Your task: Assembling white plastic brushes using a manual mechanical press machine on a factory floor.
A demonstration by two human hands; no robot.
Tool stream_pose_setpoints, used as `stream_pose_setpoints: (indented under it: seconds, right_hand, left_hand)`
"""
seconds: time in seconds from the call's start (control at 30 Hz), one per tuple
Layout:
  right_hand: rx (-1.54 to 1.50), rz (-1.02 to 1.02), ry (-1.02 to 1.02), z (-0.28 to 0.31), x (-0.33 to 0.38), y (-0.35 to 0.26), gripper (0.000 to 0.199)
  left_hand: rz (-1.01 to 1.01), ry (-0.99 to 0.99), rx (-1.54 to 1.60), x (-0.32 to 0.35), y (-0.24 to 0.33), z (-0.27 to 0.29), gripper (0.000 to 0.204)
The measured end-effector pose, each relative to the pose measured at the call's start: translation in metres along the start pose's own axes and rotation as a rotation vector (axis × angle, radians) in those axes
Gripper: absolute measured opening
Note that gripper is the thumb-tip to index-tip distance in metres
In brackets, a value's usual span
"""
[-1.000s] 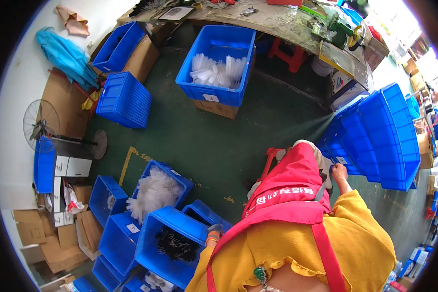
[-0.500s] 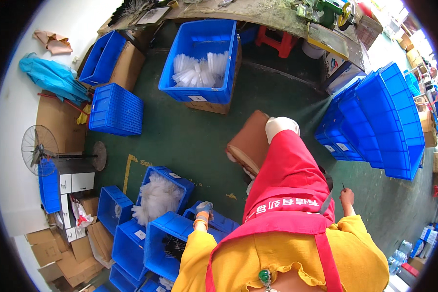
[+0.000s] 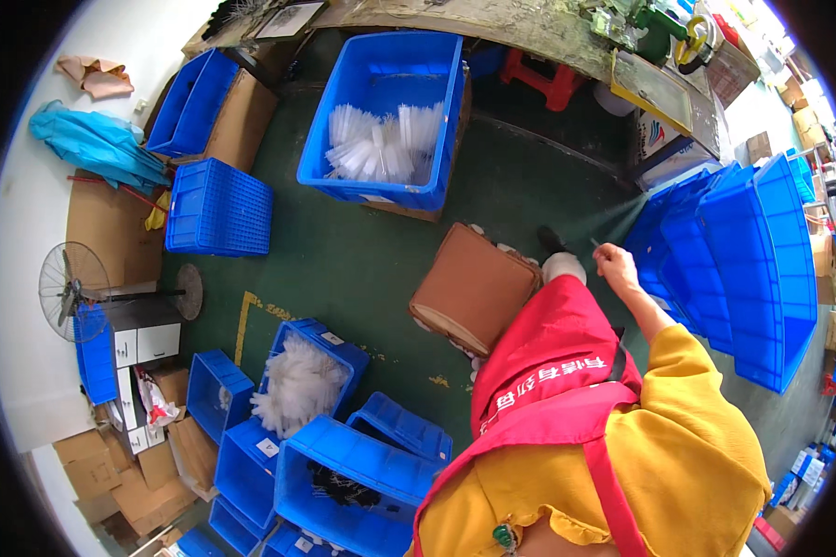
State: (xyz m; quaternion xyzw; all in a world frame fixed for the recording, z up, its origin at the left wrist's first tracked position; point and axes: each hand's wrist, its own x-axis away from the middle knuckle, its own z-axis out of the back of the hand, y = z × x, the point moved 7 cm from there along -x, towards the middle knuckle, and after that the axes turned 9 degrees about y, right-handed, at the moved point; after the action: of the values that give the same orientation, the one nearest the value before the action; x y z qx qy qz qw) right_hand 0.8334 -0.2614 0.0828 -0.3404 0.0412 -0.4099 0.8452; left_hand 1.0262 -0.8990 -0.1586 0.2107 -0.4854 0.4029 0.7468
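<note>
My right hand (image 3: 617,267) is held out ahead on the right, over the floor beside my foot. Its fingers are pinched round a small, thin, pale stick-like thing (image 3: 595,243), too small to name. The nearest things to it are my dark shoe (image 3: 554,241) and the stacked blue crates (image 3: 706,260) at the right. My left hand is out of view. A brown padded seat (image 3: 478,288) stands on the green floor in front of my red apron (image 3: 548,357).
A blue crate (image 3: 390,65) ahead holds bundles of white bristles (image 3: 372,148). More crates stand lower left, one with white bristles (image 3: 302,385), another with dark strands (image 3: 339,487). A worktable (image 3: 492,32) runs along the back. A standing fan (image 3: 72,288) is at the left.
My right hand has swung forward from beside my hip, still holding the thin thing. My left hand has dropped out of view from above the lower-left crates. The seat now shows more fully.
</note>
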Motion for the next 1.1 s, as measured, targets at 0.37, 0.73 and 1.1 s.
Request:
stream_pose_setpoints:
  seconds: [0.37, 0.73, 1.1]
  right_hand:
    - [0.198, -0.182, -0.318, -0.059, -0.168, 0.087, 0.017]
    - [-0.017, -0.406, -0.534, -0.090, -0.204, 0.083, 0.011]
    - [0.106, -0.407, -0.495, -0.119, -0.223, 0.065, 0.015]
  left_hand:
    - [0.152, 0.119, 0.493, 0.178, 0.220, -0.045, 0.026]
    - [-0.325, 0.290, 0.007, 0.249, 0.356, 0.010, 0.022]
    - [-0.591, 0.386, -0.703, 0.158, 0.280, 0.010, 0.017]
